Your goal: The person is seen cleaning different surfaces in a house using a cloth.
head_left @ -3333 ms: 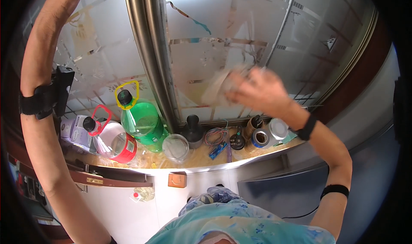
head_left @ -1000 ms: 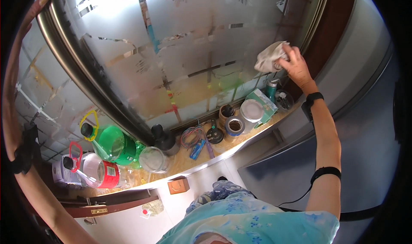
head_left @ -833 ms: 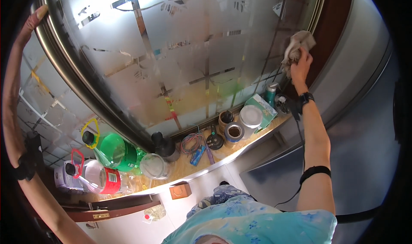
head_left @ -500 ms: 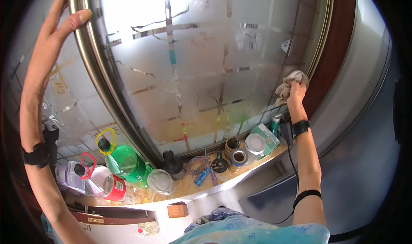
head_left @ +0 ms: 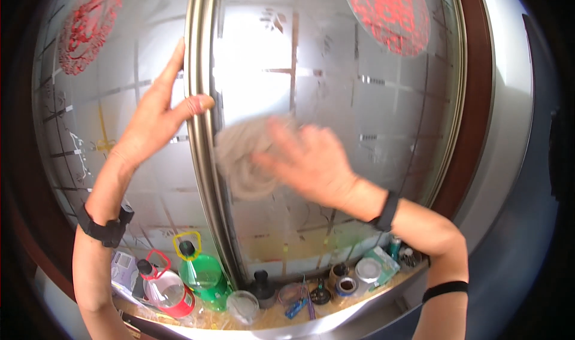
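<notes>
One beige cloth [head_left: 242,157], just off ctr at 9 o'clock, is in the grasp of the R hand [head_left: 317,169] at a frosted glass door [head_left: 407,142]; motion blur smears fingertips & folds. L hand [head_left: 153,121], btw 9 & 10 o'clock, is unclenched: thumb across the metal frame [head_left: 206,172], forefinger up along it, other fingers hard to make out. Two red medallions, at 10 [head_left: 90,29] & 1 o'clock [head_left: 392,14], are cut off by the top edge. L forearm hides part of a lilac box [head_left: 126,274], approx 8 o'clock. Labels: at 7 o'clock, clear bottle [head_left: 162,289] w/ red label [head_left: 184,305], green bottle [head_left: 200,271] w/ green one [head_left: 214,293]; print too small to read. Wire coil [head_left: 290,292], nr 6 o'clock, indistinct.
</notes>
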A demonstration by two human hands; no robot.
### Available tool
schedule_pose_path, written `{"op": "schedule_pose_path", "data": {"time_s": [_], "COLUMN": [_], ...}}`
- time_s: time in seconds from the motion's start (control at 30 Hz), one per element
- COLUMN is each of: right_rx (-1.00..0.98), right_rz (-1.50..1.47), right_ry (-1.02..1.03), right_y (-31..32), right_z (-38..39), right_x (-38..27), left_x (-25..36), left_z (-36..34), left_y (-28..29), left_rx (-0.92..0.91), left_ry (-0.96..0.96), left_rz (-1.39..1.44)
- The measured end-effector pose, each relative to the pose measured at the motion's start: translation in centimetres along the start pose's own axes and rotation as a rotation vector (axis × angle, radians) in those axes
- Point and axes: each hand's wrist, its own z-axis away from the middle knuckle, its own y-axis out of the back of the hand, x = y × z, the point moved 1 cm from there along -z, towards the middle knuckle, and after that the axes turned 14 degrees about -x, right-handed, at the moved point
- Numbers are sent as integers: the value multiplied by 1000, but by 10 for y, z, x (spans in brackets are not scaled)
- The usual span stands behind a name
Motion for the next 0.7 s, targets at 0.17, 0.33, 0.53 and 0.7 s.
{"op": "schedule_pose_path", "data": {"time_s": [0.17,0.33,0.53,0.7], "right_rx": [160,104,186,91], "right_rz": [177,-13,86,-129], "right_ry": [-460,-997,-647,-420], "right_y": [29,43,50,96], "right_z": [-54,-113,-258,-264], "right_x": [165,351,281,185], "left_x": [6,2,4,3], "left_z": [9,4,3,8], "left_y": [11,6,8,17], "left_rx": [15,24,-28,-21], "left_ry": [19,21,97,89], "left_rz": [-103,-186,-180,-183]}}
